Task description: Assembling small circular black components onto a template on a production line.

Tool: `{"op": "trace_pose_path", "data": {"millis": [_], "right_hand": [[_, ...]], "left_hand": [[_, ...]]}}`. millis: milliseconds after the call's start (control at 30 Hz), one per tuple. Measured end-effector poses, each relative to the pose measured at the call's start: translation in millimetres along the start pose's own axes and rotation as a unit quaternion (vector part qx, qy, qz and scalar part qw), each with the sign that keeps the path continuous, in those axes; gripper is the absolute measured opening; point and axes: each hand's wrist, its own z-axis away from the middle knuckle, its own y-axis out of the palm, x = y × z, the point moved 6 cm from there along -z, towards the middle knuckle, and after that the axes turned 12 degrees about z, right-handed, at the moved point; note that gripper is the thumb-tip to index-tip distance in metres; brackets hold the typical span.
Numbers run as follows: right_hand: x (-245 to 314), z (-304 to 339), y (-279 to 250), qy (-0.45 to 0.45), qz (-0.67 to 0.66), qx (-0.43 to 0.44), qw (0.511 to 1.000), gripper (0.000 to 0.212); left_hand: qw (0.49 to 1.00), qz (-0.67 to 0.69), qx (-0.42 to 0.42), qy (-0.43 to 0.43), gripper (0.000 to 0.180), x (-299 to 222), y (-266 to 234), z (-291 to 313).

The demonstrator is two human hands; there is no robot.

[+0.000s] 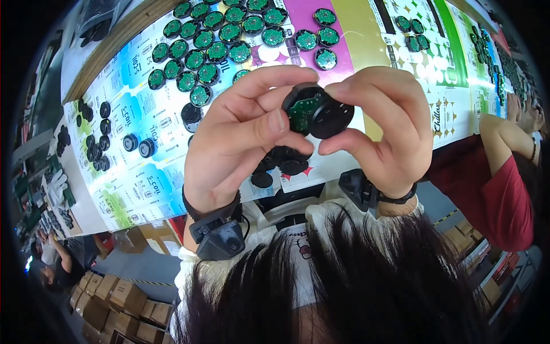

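My left hand [246, 120] grips a round black housing with a green circuit board [302, 112] set inside it. Between the thumb and fingers of my right hand [384, 120] is a round black cap [332, 119], tilted against the housing's open face and partly covering the board. Both hands are raised over the table, close together. Below them lies a small pile of black round parts [292, 163], partly hidden by my left hand. Black devices are strapped to both wrists.
Many round housings with green boards [216, 51] cover the table's far middle. Black round parts [104, 126] lie at the left. A wooden rail [109, 49] edges the far left. At the right sits a person in a red sleeve [504, 200]. Cardboard boxes [127, 295] are stacked lower left.
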Motion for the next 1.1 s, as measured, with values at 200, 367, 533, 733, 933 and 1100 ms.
{"op": "trace_pose_path", "data": {"millis": [200,367,533,733,933,1100], "right_hand": [[2.7,-1.0,2.5,0.011,-0.006,-0.011,1.000,0.047],[1.3,-4.9,0.5,0.004,0.020,-0.003,1.000,0.048],[-2.8,-15.1,-15.3,0.010,0.047,-0.004,0.999,0.047],[-21.5,-9.4,-31.3,0.046,-0.046,-0.070,0.995,0.037],[-32.1,-10.7,-38.5,0.059,-0.127,-0.091,0.986,0.031],[-36.3,-1.5,-13.9,0.231,-0.294,-0.026,0.927,0.025]], "left_hand": [[0.999,0.030,-0.014,0.023,0.044,4.3,-3.2,-0.9],[1.000,0.026,-0.001,-0.007,0.047,3.3,-5.0,-5.0],[1.000,0.021,0.015,-0.010,0.043,3.6,12.7,-20.9],[0.947,-0.213,-0.212,0.111,0.036,1.5,43.4,-16.4],[0.819,-0.441,-0.245,0.274,0.024,4.9,60.0,-24.0],[0.733,-0.573,-0.214,0.297,0.020,4.1,69.4,-21.2]]}}
